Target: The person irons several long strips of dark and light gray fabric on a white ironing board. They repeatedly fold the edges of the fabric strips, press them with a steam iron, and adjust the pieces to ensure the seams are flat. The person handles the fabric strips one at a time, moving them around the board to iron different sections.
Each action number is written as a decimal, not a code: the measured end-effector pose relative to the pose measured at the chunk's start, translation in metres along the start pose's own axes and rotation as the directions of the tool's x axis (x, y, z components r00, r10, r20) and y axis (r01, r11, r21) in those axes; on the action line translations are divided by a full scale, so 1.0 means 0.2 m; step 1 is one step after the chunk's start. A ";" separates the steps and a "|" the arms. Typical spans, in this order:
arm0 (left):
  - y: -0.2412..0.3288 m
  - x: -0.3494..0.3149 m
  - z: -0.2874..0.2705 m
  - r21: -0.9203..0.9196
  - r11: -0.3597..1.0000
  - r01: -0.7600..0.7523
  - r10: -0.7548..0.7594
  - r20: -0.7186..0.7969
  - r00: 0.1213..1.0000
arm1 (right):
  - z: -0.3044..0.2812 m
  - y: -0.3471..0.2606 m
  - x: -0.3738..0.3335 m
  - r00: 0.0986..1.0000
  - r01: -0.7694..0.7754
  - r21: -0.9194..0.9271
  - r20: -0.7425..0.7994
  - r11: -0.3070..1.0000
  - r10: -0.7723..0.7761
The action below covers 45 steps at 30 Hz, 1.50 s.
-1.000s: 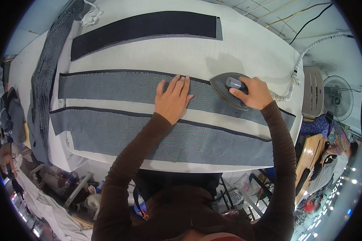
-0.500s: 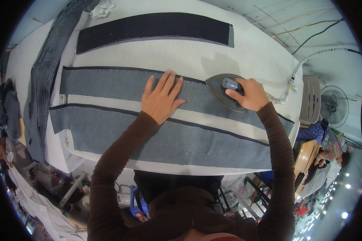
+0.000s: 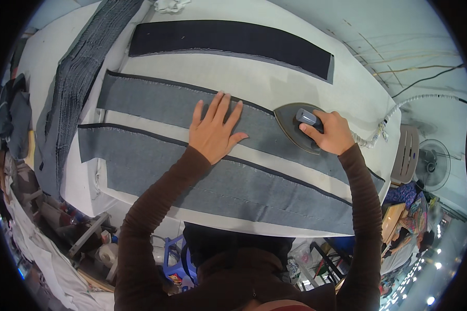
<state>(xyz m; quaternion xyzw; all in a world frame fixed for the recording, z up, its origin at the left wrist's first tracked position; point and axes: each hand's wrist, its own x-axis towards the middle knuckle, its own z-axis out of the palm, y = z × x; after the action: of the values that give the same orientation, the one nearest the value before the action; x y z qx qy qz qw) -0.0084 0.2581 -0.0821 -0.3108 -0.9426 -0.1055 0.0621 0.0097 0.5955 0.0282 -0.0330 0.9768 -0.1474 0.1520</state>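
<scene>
My left hand (image 3: 215, 128) lies flat on a long grey fabric strip (image 3: 150, 96) with a dark upper edge, its fingers spread. Some fingertips reach over that edge. To its right, my right hand (image 3: 333, 132) is wrapped around the handle of a clothes iron (image 3: 288, 122). The iron's soleplate rests on the same strip, its pointed tip towards the left at the dark edge. A second grey strip (image 3: 135, 160), also dark-edged, lies nearer to me under my left forearm. Farther away, a black strip (image 3: 233, 44) with a grey border lies on the white padded table (image 3: 244, 78).
A thick pile of gathered grey fabric (image 3: 88, 72) runs along the table's left side. The iron's wrapped hose (image 3: 399, 106) leaves towards the right wall. A standing fan (image 3: 431, 163) and a plastic chair back (image 3: 406, 155) stand at the right. A blue stool (image 3: 179, 262) is below the table.
The view has turned, so the table and strips appear tilted down to the right. My left hand stays flat and the iron stays on the strip, with little visible movement over the cloth.
</scene>
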 end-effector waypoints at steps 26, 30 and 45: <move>-0.98 -0.21 -0.16 0.201 0.881 0.429 -0.411 -0.126 0.903 | 0.06 -0.72 0.52 0.991 0.083 -0.048 0.106 0.995 -0.077; -1.10 -0.26 -0.14 0.103 0.849 0.519 -0.477 -0.274 0.835 | 0.08 -0.88 0.63 0.989 0.114 -0.045 0.098 0.992 -0.109; -1.19 -0.28 -0.15 -0.311 0.820 0.479 -0.571 -0.497 0.654 | 0.20 -1.49 1.04 0.967 0.248 -0.076 0.072 0.966 -0.243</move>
<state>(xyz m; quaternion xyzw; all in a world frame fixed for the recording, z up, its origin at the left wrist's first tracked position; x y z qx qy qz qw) -0.1048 0.0318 -0.1016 0.0183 -0.9175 -0.2783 0.2834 -0.1707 0.2772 0.0217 -0.1648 0.9653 -0.1225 0.1612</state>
